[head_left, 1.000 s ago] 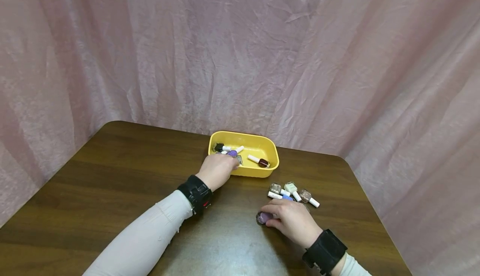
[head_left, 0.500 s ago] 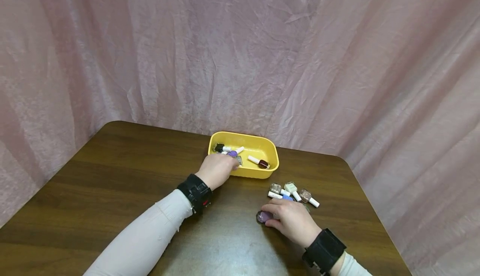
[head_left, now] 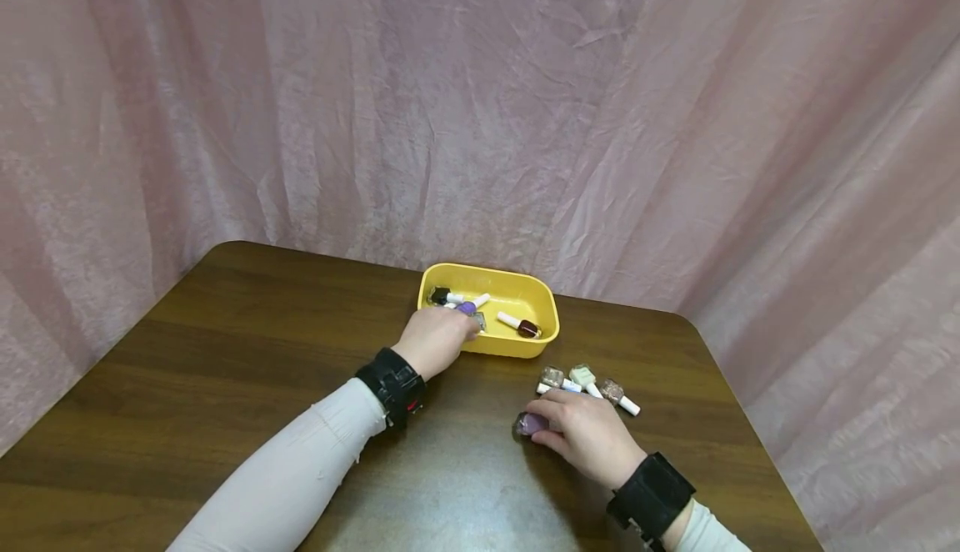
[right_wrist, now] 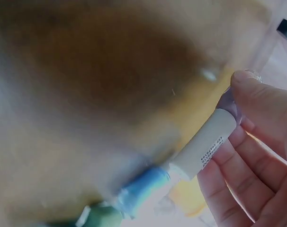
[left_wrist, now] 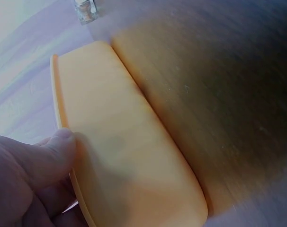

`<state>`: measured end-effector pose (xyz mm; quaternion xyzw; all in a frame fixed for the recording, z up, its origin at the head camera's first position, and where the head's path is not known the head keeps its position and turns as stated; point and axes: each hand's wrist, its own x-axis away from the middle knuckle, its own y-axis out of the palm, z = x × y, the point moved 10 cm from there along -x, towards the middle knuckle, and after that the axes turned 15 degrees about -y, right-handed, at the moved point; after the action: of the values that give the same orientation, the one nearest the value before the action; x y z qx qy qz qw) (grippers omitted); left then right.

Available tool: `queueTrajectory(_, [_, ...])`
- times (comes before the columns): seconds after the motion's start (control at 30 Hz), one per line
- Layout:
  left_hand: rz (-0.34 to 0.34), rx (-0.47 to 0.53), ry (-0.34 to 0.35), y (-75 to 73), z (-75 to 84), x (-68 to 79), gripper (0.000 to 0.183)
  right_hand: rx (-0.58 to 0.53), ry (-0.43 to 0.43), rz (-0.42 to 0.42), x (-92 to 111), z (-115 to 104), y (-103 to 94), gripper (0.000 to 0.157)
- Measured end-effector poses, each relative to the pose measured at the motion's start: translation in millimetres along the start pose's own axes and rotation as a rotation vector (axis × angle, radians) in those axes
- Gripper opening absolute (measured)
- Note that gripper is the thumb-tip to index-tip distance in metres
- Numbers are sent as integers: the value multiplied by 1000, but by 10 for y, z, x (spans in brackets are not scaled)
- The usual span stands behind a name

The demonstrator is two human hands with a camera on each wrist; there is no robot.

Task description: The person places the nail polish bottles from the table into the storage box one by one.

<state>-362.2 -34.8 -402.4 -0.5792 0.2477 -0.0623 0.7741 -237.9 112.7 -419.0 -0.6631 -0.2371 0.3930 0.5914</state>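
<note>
My left hand (head_left: 435, 339) grips the near left rim of a yellow plastic tub (left_wrist: 120, 132). In the left wrist view the thumb lies along the outer wall, with fingers behind the rim. My right hand (head_left: 592, 435) pinches a purple nail polish bottle (head_left: 532, 424) between thumb and fingers. Its white cap (right_wrist: 205, 142) points away from the thumb in the right wrist view. Close by lie a blue bottle (right_wrist: 146, 187) and a green bottle (right_wrist: 103, 215); the right hand mostly hides them from the head view.
Glittery (head_left: 552, 376), pale green (head_left: 582, 375) and brownish (head_left: 611, 390) polish bottles lie right of the tub. Inside it are dark red (head_left: 528, 329), black (head_left: 440, 295), purple (head_left: 467, 308) and silvery (head_left: 480, 320) ones. A pink curtain (head_left: 480, 118) hangs behind the wooden table (head_left: 247, 352).
My right hand has shifted slightly away from me with the purple bottle and now covers more of the blue one. The left hand keeps its hold on the tub.
</note>
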Motion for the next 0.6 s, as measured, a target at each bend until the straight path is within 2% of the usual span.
queueTrajectory(0.23, [3,-5,-1,0,2,-4,12,62,29,68,-76,212,-238,37])
queueTrajectory(0.37, [0,6,-3,0,4,-7,10,64,60,105,-146,357,-370,34])
queueTrajectory(0.6, [3,16,2,-18,0,3,12,74,112,105,-283,543,-438,32])
